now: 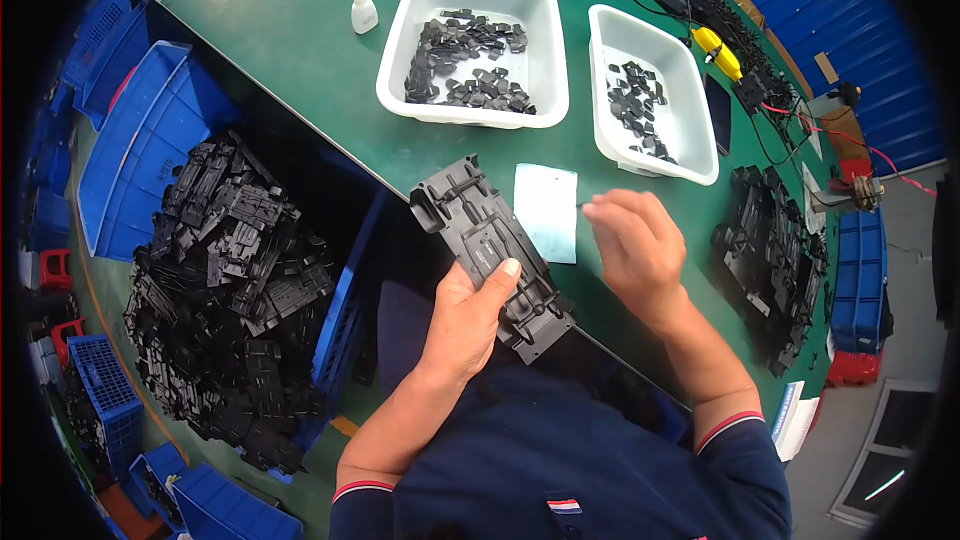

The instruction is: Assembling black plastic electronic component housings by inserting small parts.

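My left hand (467, 318) grips a long black moulded plastic part (487, 250) with ribs and raised shapes, its thumb lying across the face. The part is tilted, its far end over the green table and its near end in front of my body. To the right, my right hand (640, 248) is raised with thumb and fingertips pinched together. A tiny dark tip shows at the fingertips, too small to name. Between the hands, a pale, whitish rectangular sheet (546, 230) lies on the table, partly beside the black part.
Two white tubs (556, 105) (652, 168) hold small black pieces. A white squeeze bottle (364, 12) stands at the far left. More black moulded parts are stacked on the right (765, 260) and heaped in a blue crate (135, 165) on the left. A yellow tool (716, 52) with cables lies at right.
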{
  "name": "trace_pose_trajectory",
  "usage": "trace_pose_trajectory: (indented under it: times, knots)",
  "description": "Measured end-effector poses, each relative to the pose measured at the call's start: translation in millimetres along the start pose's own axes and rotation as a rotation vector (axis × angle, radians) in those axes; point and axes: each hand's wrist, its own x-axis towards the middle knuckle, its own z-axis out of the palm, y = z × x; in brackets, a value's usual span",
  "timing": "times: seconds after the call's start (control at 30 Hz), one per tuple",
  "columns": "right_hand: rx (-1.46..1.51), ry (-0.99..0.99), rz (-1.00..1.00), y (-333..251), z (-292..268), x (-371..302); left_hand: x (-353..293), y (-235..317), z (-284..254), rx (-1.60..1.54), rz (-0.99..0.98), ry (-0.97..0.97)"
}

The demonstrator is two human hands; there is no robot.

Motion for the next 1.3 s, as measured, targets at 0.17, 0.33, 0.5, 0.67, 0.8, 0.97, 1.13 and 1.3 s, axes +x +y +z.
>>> trace_pose_trajectory:
  times: [0.17,0.33,0.5,0.67,0.8,0.97,1.13,1.3]
  knots:
    - [0.077,0.065,-0.143,-13,-18,-20,0,11,11,-0.01,0.108,0.035]
    - [0.135,0.029,-0.19,-26,-24,-33,-2,26,24,-0.041,0.256,0.009]
    - [0.223,-0.002,-0.19,-31,-20,-41,-5,31,34,-0.007,0.36,0.036]
    - [0.265,-0.042,-0.191,-39,-17,-40,-4,31,39,0.003,0.412,0.006]
    - [0.283,-0.017,-0.213,-39,-11,-41,-4,31,38,0.045,0.426,-0.015]
    - [0.287,-0.037,-0.227,-40,-7,-41,-3,30,37,0.02,0.422,-0.028]
    - [0.276,-0.068,-0.22,-40,-7,-39,-2,28,39,0.037,0.434,-0.019]
    - [0.271,-0.129,-0.197,-43,-10,-36,-2,26,37,0.094,0.461,-0.034]
